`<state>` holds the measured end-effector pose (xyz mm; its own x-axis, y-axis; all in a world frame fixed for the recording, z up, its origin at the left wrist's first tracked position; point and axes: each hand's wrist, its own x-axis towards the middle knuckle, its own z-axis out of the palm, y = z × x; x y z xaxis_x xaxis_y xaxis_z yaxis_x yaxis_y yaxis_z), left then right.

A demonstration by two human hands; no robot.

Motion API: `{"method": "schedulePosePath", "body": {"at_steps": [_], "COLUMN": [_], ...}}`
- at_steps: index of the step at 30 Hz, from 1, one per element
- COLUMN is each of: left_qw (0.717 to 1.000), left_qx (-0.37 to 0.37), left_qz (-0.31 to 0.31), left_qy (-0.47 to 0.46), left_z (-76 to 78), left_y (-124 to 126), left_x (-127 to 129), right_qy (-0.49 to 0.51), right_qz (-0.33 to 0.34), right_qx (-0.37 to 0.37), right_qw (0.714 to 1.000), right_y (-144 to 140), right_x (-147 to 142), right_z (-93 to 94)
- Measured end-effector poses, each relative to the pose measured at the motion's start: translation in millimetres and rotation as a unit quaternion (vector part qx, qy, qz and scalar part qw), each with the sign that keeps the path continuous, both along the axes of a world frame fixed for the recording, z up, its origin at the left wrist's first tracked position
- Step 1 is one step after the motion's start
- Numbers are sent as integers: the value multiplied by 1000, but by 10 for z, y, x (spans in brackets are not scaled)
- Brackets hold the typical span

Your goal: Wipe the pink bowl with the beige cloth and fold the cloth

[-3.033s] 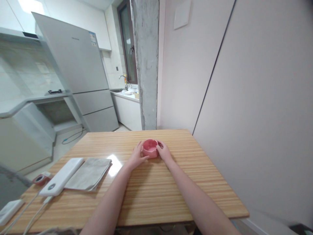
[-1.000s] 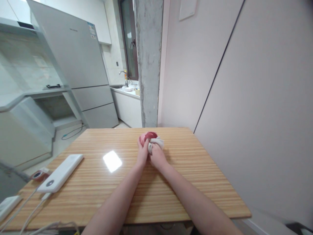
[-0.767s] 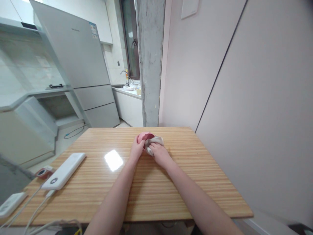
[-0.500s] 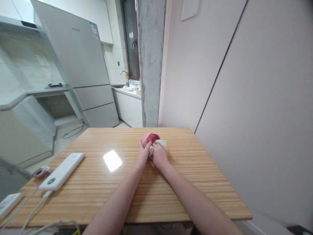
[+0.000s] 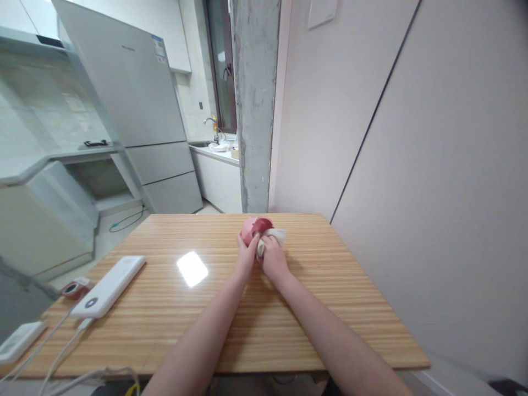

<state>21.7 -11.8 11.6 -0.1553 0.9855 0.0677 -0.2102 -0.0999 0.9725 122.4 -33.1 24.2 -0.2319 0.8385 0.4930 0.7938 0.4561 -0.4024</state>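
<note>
the left hand (image 5: 246,254) grips a small pink bowl (image 5: 254,226), tilted, above the far middle of the wooden table (image 5: 330,286). the right hand (image 5: 273,258) is closed on a pale cloth (image 5: 275,235) pressed against the bowl.

Glossy pink bowl (image 5: 254,226); soft matt cloth (image 5: 274,236); glossy striped wood table (image 5: 338,286).

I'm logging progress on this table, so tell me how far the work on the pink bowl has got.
Done: the grey cloth is off the table and bunched up.
In hand: the left hand tilts the small pink ceramic bowl while the right hand presses the crumpled grey-white cloth against it.
Left: the bowl is not yet set down on the striped wooden table.
</note>
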Motion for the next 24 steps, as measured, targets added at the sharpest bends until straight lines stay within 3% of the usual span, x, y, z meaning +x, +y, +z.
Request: {"method": "schedulePosePath", "body": {"at_steps": [3,6,9,13,19,24], "left_qw": [998,994,991,996,988,989], "left_qx": [7,13,38,40,55,40], "left_qz": [44,36,31,44,52,40], "left_qy": [45,106,128,63,133,136], "left_z": [29,106,88,-16,72,56], "left_y": [57,116,110,37,113,98], "left_x": [-111,-279,-241,-25,-259,-215], "right_qy": [-6,-66,-97,-33,-71,-93], "right_qz": [64,101,77,18,97,68], "right_qx": [13,25,21,21,30,15], "right_qw": [998,992,992,999,992,993], "right_y": [19,74,94,63,118,85], "right_x": [25,124,158,84,162,164], "right_z": [-1,38,38,-33,8,30]}}
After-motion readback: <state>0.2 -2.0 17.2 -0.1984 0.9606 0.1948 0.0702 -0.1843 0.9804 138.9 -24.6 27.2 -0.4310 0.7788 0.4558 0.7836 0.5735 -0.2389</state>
